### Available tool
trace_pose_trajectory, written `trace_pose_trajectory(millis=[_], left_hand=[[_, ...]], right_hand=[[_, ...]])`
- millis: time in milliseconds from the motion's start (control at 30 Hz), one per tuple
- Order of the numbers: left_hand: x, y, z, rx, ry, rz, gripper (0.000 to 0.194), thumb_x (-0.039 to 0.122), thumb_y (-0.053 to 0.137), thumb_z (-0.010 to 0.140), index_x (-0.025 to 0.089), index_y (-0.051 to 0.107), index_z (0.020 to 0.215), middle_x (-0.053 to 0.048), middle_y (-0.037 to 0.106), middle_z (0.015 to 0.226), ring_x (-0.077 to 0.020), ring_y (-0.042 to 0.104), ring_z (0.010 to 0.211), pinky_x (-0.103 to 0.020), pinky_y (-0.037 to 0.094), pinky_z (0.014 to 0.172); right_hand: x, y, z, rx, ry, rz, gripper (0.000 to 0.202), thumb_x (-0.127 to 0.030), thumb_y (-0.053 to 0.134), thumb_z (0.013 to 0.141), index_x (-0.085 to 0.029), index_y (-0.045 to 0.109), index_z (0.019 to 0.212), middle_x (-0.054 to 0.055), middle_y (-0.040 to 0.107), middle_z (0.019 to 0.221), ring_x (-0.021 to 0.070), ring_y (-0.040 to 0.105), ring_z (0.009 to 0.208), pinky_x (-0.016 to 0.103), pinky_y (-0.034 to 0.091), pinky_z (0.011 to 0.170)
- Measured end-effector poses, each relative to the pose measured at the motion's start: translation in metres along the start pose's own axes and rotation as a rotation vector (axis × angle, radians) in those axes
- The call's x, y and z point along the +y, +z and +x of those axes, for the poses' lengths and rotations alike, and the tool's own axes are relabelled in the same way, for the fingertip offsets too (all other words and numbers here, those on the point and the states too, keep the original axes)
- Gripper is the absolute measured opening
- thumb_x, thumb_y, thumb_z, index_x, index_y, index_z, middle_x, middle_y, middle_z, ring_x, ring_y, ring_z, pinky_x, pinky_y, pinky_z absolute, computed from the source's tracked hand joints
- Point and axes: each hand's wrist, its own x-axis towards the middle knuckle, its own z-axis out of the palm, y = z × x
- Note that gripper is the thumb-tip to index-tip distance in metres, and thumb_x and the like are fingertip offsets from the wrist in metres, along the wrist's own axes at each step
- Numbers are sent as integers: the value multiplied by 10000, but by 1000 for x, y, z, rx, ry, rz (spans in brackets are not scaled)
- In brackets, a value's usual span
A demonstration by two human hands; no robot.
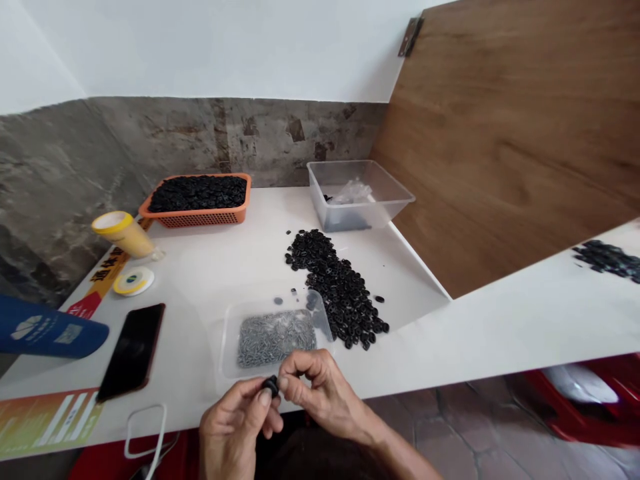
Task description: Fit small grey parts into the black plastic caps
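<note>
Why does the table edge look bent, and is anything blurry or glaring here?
Head view: the wide lens bows the white table edge and wall line. Light is soft and even, with faint shadows. The phone screen shows dull sheen, no harsh glare. The hands, left hand and right hand, look slightly soft.

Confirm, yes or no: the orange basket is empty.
No, the orange basket at the back of the table is heaped with small black rings.

Counter [240, 267]: smooth white, faint sheen. Orange basket [200, 215]: perforated plastic. Clear tub [360, 193]: glossy translucent plastic. Black rings [340, 287]: matt, rubbery look. Phone [133, 350]: glossy glass face. Door [510, 133]: matt wood-grain. Wall band [150, 133]: rough stone look.
</note>
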Motion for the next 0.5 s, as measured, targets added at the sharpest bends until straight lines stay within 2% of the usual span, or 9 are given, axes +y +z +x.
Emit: trace_pose_trajectory(millis=[133,200,267,367,500], left_hand=[[7,0,2,-34,-161,-110,294,384,832,514,145,696,616,-43,655,512,-109,526,382,-207,393,399],[9,3,0,-10,-175,-152,272,370,831,522,152,682,586,-27,651,511,-85,518,385,-181,379,408],[8,7,-4,16,-143,-172,250,358,822,544,156,684,594,-12,648,517,-64,509,395,-161,369,422],[3,12,-7,28,-84,-145,242,361,816,557,158,705,629,-13,647,516,-73,517,422,-163,374,431],[-7,11,-7,54,7,-31,248,369,791,605,172,735,745,-12,665,543,-96,532,460,-183,407,453]], right_hand=[[5,2,1,63,1,211,280,-407,620,849,-129,641,872,9,579,689,87,509,607,212,425,591],[9,3,0,76,0,282,278,-386,665,819,-136,633,934,21,602,742,96,547,650,224,450,630],[11,5,-1,59,-2,308,263,-381,658,826,-135,623,910,22,612,724,104,566,650,235,458,641],[12,5,-3,36,-9,229,253,-392,628,847,-140,606,861,15,617,666,117,571,625,255,459,646],[6,2,-5,62,-30,-18,226,-342,593,878,-135,608,788,22,619,685,118,549,658,245,427,653]])
